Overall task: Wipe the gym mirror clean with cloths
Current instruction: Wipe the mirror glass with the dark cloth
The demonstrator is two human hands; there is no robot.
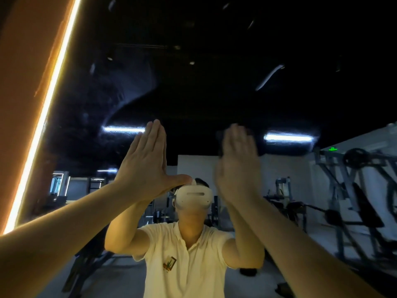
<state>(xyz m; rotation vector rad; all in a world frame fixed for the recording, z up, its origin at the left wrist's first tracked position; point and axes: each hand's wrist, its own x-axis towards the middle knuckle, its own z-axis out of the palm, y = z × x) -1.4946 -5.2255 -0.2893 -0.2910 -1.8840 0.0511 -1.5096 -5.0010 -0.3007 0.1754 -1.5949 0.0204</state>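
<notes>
1. The gym mirror (214, 72) fills nearly the whole view in front of you. Most of its upper part reflects a dark ceiling.
2. A glowing orange light strip (43, 117) runs slantwise along the mirror's left edge.
3. Your reflection in a pale shirt (184, 254) stands at the mirror's lower middle, with weight machines (354, 190) reflected toward the lower right corner.
4. Pale, hazy smears (129, 93) curve across the glass in the upper left part, above your left hand.
5. Your left hand (146, 164) is raised left of the mirror's middle, fingers straight and together, thumb stretched out to the side. It holds nothing. Whether the palm touches the glass you cannot tell.
6. Your right hand (238, 164) is raised just right of the middle and is blurred. Its fingers look straight, laid flat over the cloth rather than curled round it.
7. The dark cloth (220, 147) shows past the edges of your right hand, between that hand and the glass.
</notes>
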